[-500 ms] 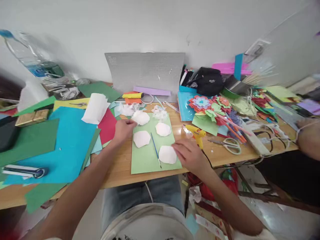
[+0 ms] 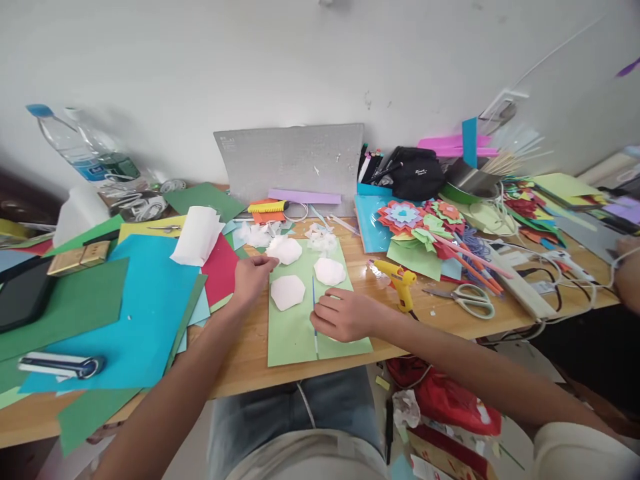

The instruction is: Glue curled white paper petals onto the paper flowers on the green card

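A light green sheet (image 2: pixel 295 343) lies before me with several white cut-paper pieces on it. With thumb and finger together, my left hand (image 2: pixel 253 277) holds the edge of the upper left white paper piece (image 2: pixel 285 251). My right hand (image 2: pixel 343 313) is closed on a thin blue paintbrush (image 2: pixel 314 290) at the middle of the sheet, its bristle end towards me. Left of the brush rests another white paper piece (image 2: pixel 287 292), and a third white paper piece (image 2: pixel 330 271) lies just above my right hand. The lower right piece is almost hidden under that hand.
To the right are a yellow glue gun (image 2: pixel 397 280), scissors (image 2: pixel 470 300), paper flowers (image 2: pixel 404 217) and a power strip (image 2: pixel 525 283). Blue paper (image 2: pixel 145 300), a stapler (image 2: pixel 60 365) and a white paper roll (image 2: pixel 197 233) lie left. A grey board (image 2: pixel 295 160) leans on the wall. Another person's arm (image 2: pixel 629 273) shows at far right.
My right hand has moved left from the lower right paper piece onto the paintbrush, which now lies straighter. My left hand stays at the upper left piece. The view has tilted slightly.
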Demonstrator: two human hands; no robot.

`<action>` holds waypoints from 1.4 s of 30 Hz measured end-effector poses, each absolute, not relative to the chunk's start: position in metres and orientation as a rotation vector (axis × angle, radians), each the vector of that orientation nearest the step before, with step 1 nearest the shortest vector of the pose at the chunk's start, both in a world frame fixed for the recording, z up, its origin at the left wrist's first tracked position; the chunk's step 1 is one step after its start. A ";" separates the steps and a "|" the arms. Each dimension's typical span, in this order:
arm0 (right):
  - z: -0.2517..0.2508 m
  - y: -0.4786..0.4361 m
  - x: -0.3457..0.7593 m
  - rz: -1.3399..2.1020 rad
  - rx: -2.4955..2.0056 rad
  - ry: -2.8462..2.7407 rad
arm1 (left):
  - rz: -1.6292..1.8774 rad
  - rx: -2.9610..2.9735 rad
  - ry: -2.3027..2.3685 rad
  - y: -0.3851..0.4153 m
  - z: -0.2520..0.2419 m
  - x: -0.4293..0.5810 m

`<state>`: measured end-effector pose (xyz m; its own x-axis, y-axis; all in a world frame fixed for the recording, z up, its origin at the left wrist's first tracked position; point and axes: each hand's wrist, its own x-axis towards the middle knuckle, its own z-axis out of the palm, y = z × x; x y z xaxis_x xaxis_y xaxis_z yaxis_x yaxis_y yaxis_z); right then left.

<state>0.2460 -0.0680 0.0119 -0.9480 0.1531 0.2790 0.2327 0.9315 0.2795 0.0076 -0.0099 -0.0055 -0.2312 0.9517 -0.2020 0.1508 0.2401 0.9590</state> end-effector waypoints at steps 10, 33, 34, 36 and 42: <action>0.023 -0.042 0.196 0.366 -1.037 -1.672 | 1.033 1.060 1.664 -0.005 -0.015 0.009; -0.005 -0.035 0.188 0.254 -0.987 -1.650 | 0.947 1.535 1.843 -0.003 0.008 -0.005; -0.005 -0.034 0.188 0.256 -0.981 -1.649 | 0.929 1.568 1.851 -0.002 0.010 -0.005; -0.006 -0.034 0.189 0.261 -0.977 -1.651 | 0.903 1.619 1.852 0.001 0.013 -0.006; -0.007 -0.035 0.189 0.265 -0.983 -1.670 | 0.759 1.761 1.831 0.007 0.019 -0.001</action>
